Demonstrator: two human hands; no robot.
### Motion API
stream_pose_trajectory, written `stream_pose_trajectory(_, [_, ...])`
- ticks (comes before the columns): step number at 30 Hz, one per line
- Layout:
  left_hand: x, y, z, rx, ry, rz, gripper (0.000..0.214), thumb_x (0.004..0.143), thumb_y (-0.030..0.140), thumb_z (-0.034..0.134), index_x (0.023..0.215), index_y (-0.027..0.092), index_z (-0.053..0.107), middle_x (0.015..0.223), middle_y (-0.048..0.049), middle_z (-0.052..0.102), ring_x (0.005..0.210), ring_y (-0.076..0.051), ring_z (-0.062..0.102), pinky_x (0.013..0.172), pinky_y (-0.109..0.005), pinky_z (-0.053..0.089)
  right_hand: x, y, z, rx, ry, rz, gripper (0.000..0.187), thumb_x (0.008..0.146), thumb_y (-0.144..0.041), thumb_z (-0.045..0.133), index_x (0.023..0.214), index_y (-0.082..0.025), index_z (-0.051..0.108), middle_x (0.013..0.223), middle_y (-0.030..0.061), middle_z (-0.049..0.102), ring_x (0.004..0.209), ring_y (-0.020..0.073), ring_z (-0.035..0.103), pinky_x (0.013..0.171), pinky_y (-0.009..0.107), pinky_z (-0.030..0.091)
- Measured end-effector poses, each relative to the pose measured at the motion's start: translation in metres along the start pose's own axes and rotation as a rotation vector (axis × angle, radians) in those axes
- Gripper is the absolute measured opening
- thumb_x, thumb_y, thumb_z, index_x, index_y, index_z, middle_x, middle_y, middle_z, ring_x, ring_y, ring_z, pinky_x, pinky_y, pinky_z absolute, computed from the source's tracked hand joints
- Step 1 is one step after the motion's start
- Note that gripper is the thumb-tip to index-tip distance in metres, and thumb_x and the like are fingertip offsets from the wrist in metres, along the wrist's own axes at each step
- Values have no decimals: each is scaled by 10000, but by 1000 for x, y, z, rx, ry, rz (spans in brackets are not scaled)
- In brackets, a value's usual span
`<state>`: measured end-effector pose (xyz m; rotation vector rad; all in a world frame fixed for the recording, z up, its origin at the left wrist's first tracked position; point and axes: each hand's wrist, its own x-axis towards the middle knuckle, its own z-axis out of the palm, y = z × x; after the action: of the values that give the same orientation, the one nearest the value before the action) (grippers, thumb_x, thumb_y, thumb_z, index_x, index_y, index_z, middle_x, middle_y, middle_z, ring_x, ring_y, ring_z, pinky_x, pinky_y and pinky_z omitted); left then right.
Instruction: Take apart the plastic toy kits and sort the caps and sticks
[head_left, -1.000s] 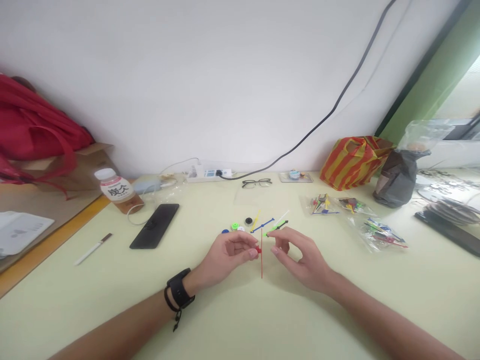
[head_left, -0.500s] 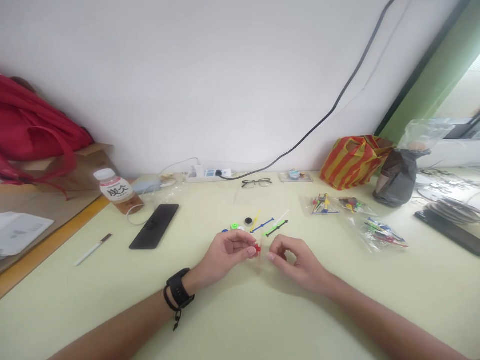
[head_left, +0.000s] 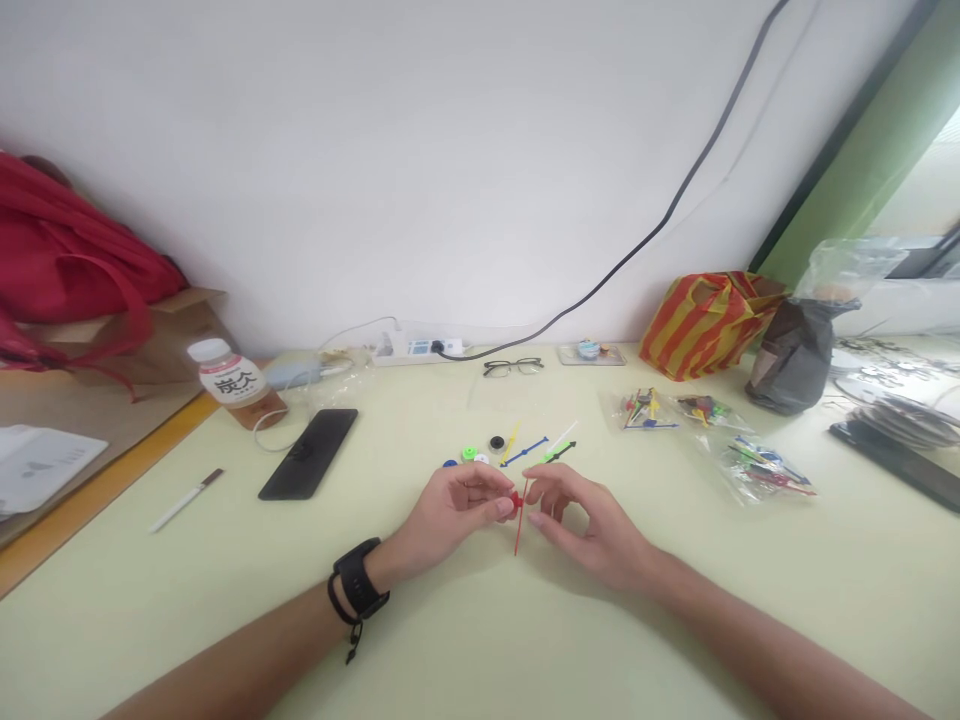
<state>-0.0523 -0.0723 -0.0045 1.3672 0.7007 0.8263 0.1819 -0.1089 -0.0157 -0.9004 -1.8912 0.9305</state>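
Observation:
Pinched between the thumb and fingers of my left hand (head_left: 465, 508) is a small red spinner (head_left: 519, 515), a round knob with a thin arrow standing across it. My right hand (head_left: 581, 520) is just right of the arrow, fingers apart and curved. Its index fingertip is at the arrow's upper end; whether they touch I cannot tell. Beyond my hands lie a black round piece (head_left: 496, 443), a green one (head_left: 469, 454), and partly hidden white and blue ones. Beside them are loose arrows: a yellow one (head_left: 509, 443), a blue one (head_left: 525, 451), and black, green and white ones near my right fingers.
Clear bags of coloured parts (head_left: 761, 470) lie to the right, before a striped bag (head_left: 705, 325). Glasses (head_left: 513, 367) and a power strip (head_left: 412, 347) sit by the wall. At left are a phone (head_left: 309, 455), a bottle (head_left: 238, 385) and a pen (head_left: 186, 500).
The red arrow, a faint blur before, now shows sharply, tilted slightly. My right hand has moved closer to it and its fingers have spread. My left hand has stayed in place.

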Motion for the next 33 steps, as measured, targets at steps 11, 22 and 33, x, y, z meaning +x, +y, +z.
stream_pose_trajectory(11, [0, -1, 1, 17, 30, 26, 239, 871, 311, 823, 1008, 141, 727, 1001, -93, 776, 929, -206, 739, 909, -367, 608, 2, -6, -10, 10, -100, 78, 560, 1073, -446, 417, 574, -203, 349, 599, -26, 372, 552, 115, 366, 557, 289, 349])
stream_pose_trajectory(22, [0, -3, 1, 49, -20, 27, 209, 880, 293, 814, 1009, 150, 735, 995, -84, 769, 933, -195, 737, 883, -322, 603, 1, -3, 1, 57, -46, 77, 114, 989, -336, 619, 969, -226, 598, 896, 24, 671, 751, 147, 590, 705, 281, 518])
stream_pose_trajectory(33, [-2, -1, 4, 128, -50, 87, 210, 876, 278, 815, 1030, 157, 739, 1034, -89, 749, 964, -203, 714, 917, -345, 591, 3, -6, -2, 32, -71, 110, 245, 1035, -438, 541, 958, -213, 602, 834, 18, 658, 727, 153, 578, 664, 277, 487])
